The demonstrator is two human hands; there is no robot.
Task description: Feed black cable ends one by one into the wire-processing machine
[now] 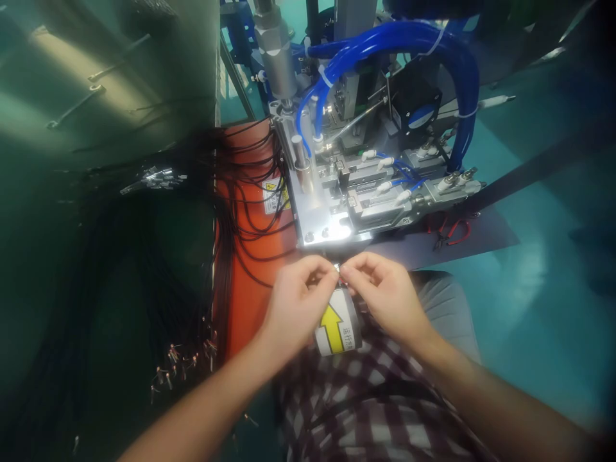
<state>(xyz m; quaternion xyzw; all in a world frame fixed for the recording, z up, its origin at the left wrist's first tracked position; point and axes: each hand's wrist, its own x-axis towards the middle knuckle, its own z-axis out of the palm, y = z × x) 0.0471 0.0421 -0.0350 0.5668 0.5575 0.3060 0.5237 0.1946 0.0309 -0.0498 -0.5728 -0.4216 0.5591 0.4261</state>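
Observation:
My left hand (298,301) and my right hand (382,292) meet fingertip to fingertip just below the front edge of a metal machine fixture (332,221). Both pinch a tiny metal part (338,269) between thumb and forefinger; it is too small to name. Under my hands sits a grey cylinder bearing a white label with a yellow arrow (335,328). My forearms come up from the bottom over a checked shirt.
Blue air hoses (385,42) loop over the fixture, beside a steel cylinder (275,54). An orange panel (250,256) with a warning sticker lies left, draped with bundles of black wires (144,269) ending in metal terminals. Red-handled pliers (450,232) lie right. Teal floor beyond.

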